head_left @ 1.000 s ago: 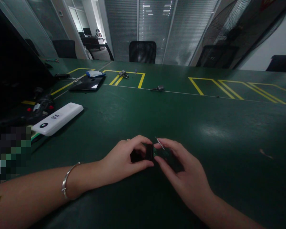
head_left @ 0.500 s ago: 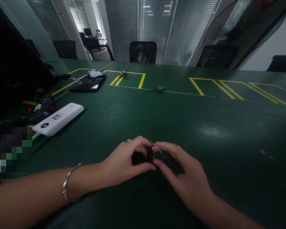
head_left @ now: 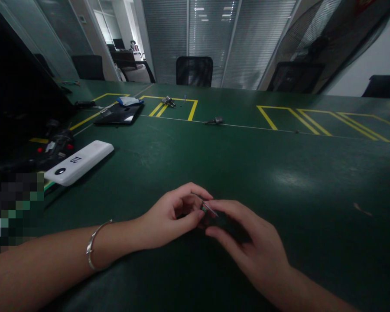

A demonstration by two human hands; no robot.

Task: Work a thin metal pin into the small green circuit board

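Observation:
Just above the green table, my left hand (head_left: pixel 182 214) has its thumb and fingers closed round a small dark-and-green part (head_left: pixel 204 209), mostly hidden by the fingers. A thin metal pin (head_left: pixel 211 209) slants down to the right from this part; how the two join I cannot make out. My right hand (head_left: pixel 253 236) is close by on the right, its index fingertip at the pin. The right thumb is lower and apart from the index finger, with a gap between them.
A white battery-like block (head_left: pixel 79 162) marked 22 lies left, beside a black device (head_left: pixel 56 145) with red knobs. Farther back are a black flat case (head_left: pixel 118 116), a blue-and-white packet (head_left: pixel 130 101), metal parts (head_left: pixel 169 102) and a small motor-like piece (head_left: pixel 216 120).
My left thumb has moved up onto the small part. The right thumb has come away from it and dropped slightly, while the pin has shifted a little down and left.

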